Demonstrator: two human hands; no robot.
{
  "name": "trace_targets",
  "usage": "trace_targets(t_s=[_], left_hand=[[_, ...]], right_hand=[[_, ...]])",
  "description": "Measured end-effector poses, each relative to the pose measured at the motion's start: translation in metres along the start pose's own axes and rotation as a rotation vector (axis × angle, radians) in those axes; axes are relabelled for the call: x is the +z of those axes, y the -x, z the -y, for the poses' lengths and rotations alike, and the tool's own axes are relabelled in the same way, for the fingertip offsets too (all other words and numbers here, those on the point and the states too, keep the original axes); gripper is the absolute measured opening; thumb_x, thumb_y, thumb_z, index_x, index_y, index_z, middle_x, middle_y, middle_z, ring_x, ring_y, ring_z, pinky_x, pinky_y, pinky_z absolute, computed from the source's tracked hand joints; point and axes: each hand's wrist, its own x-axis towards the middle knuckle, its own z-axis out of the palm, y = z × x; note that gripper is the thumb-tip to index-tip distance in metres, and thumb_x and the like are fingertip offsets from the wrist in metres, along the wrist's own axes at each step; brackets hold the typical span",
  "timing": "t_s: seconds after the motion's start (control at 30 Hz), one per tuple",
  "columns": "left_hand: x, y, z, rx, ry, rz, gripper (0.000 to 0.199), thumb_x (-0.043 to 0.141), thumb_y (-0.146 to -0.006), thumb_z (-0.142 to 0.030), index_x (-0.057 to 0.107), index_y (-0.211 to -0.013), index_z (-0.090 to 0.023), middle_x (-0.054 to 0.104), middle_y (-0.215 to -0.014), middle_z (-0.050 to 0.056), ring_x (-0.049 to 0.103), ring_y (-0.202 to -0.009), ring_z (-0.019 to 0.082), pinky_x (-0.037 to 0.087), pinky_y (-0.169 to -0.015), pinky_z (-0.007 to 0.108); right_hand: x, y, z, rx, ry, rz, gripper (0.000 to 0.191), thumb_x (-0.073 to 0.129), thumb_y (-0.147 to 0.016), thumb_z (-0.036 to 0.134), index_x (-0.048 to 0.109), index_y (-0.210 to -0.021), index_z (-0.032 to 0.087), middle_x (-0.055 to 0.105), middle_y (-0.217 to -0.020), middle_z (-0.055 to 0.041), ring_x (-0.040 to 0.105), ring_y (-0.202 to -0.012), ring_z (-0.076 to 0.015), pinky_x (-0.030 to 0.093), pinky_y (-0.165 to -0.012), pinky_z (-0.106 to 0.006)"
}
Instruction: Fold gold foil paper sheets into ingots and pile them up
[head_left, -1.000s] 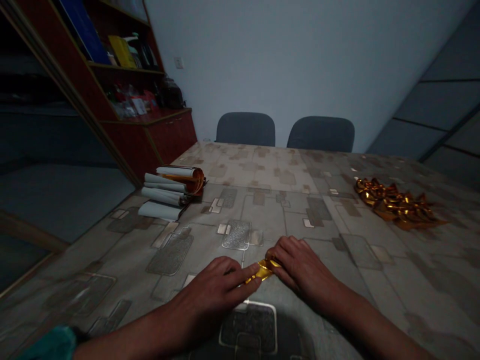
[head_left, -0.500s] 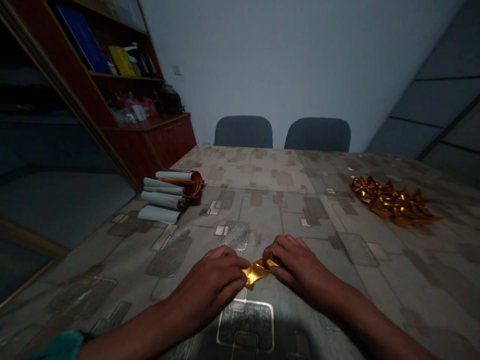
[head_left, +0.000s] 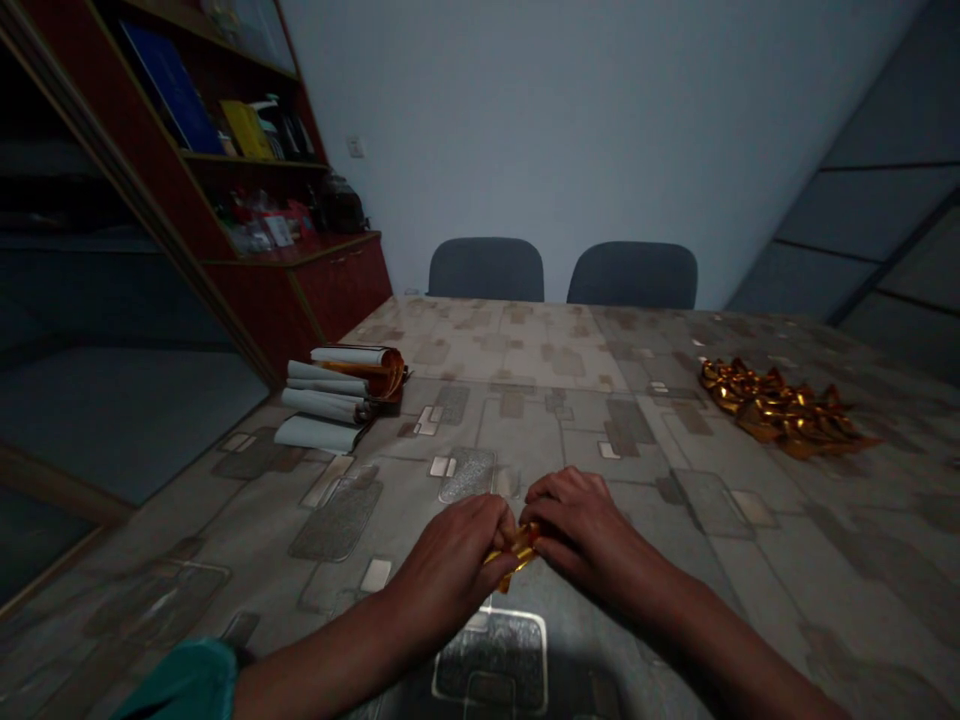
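A small folded piece of shiny gold foil paper is held between my two hands, just above or on the table near its front. My left hand is closed on its left end, with the thumb along the near side. The fingers of my right hand curl over the other end, thumb underneath. Much of the foil paper is hidden by the fingers. Far to the right lies a cluster of folded gold foil pieces. On the left rests a stack of bent foil sheets, pale on one side and gold on the other.
The table wears a patterned cover. Two grey chairs stand behind its far edge, against the wall. At the left rises a reddish wooden cabinet with books and bags on its shelves.
My left hand has moved slightly right, closer to my right hand, its fingers curling more over the foil paper. Less of the gold shows between the hands.
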Motion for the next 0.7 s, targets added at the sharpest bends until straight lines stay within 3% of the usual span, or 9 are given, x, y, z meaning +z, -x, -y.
trace_targets(t_s=[0.13, 0.23, 0.33, 0.5, 0.63, 0.7], left_hand=[[0.009, 0.001, 0.007, 0.106, 0.081, -0.106, 0.016, 0.054, -0.085, -0.008, 0.054, -0.094, -0.021, 0.061, -0.091, 0.001, 0.058, -0.086, 0.019, 0.044, -0.075, 0.029], [0.010, -0.001, 0.010, 0.142, 0.061, -0.193, 0.041, 0.059, -0.083, -0.012, 0.052, -0.122, -0.022, 0.059, -0.121, 0.009, 0.055, -0.113, 0.025, 0.045, -0.095, 0.040], [0.003, -0.002, 0.011, 0.066, 0.046, -0.192, 0.063, 0.069, -0.077, -0.022, 0.046, -0.136, -0.019, 0.054, -0.136, 0.015, 0.048, -0.126, 0.033, 0.038, -0.106, 0.051], [-0.016, -0.003, 0.016, -0.149, 0.347, -0.102, 0.083, 0.079, -0.066, -0.028, 0.044, -0.141, -0.017, 0.063, -0.122, 0.015, 0.061, -0.110, 0.032, 0.046, -0.097, 0.046], [-0.020, -0.004, 0.021, -0.207, 0.719, 0.005, 0.079, 0.079, -0.065, -0.029, 0.048, -0.137, -0.015, 0.068, -0.095, 0.008, 0.066, -0.083, 0.023, 0.050, -0.073, 0.033], [-0.017, -0.005, 0.019, -0.211, 0.779, -0.001, 0.071, 0.078, -0.065, -0.023, 0.054, -0.132, -0.015, 0.067, -0.085, 0.004, 0.064, -0.076, 0.019, 0.048, -0.069, 0.029]], right_hand=[[0.002, 0.000, 0.000, 0.034, -0.069, -0.036, 0.017, 0.065, -0.086, 0.005, 0.062, -0.083, 0.021, 0.064, -0.082, 0.0013, 0.057, -0.085, -0.0182, 0.036, -0.087, -0.036], [0.004, 0.002, -0.001, 0.036, -0.094, -0.072, 0.016, 0.065, -0.086, 0.006, 0.063, -0.084, 0.022, 0.063, -0.081, 0.0017, 0.058, -0.083, -0.0181, 0.037, -0.086, -0.037], [0.003, 0.004, -0.001, 0.011, -0.105, -0.127, 0.015, 0.065, -0.087, 0.008, 0.062, -0.084, 0.022, 0.063, -0.080, 0.0012, 0.058, -0.082, -0.0186, 0.037, -0.085, -0.037], [-0.006, 0.006, 0.003, -0.048, -0.082, -0.214, 0.009, 0.062, -0.092, 0.014, 0.061, -0.088, 0.022, 0.064, -0.082, 0.0000, 0.057, -0.082, -0.0193, 0.037, -0.086, -0.039], [-0.006, 0.007, 0.006, -0.067, -0.074, -0.207, 0.009, 0.059, -0.094, 0.017, 0.061, -0.088, 0.023, 0.064, -0.080, -0.0002, 0.057, -0.080, -0.0199, 0.037, -0.085, -0.039], [-0.004, 0.006, 0.007, -0.047, -0.074, -0.185, 0.010, 0.060, -0.093, 0.016, 0.061, -0.086, 0.023, 0.064, -0.079, 0.0002, 0.057, -0.079, -0.0198, 0.037, -0.084, -0.039]])
